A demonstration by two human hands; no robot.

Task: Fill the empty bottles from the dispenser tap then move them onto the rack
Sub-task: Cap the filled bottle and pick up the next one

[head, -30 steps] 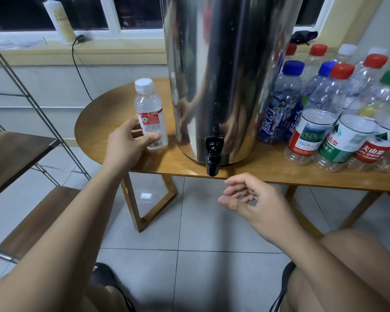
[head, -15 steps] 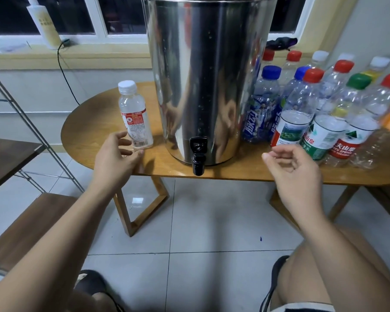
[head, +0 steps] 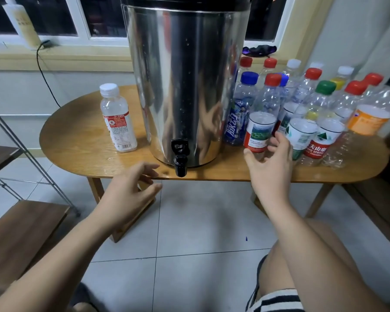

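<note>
- Wooden desk point(head: 81, 140) under a dark window carries everything: the steel dispenser point(head: 185, 86) stands in the middle, with its black tap point(head: 180, 158) hanging over the front edge.
- My right hand point(head: 268, 163) is spread wide at the red-labelled bottle point(head: 260, 131), which stands at the front of the crowd right of the dispenser. The thumb is low on its near side and the fingers reach past its right. Nothing has closed, and I cannot tell whether skin touches plastic.
- I judge the label band is the best place to wrap, with a light squeeze, since a thin empty bottle dents and tips easily.
- The blue-labelled bottle point(head: 236, 122) stands just beside it on the left and the green-labelled bottle point(head: 301, 134) close on the right. I'd lift straight up before drawing it toward me, because a sideways drag could topple the neighbours.
- Its red cap point(head: 273, 79) is on and must come off before filling.
- My left hand point(head: 131, 190) hangs loose and holds nothing, just below the desk edge left of the tap, handy for the cap or the tap.
- A white-capped bottle point(head: 118, 122) stands upright alone left of the dispenser; I cannot tell whether it is filled.
- The rack point(head: 25, 224) sits at far left, well apart from the bottles.
</note>
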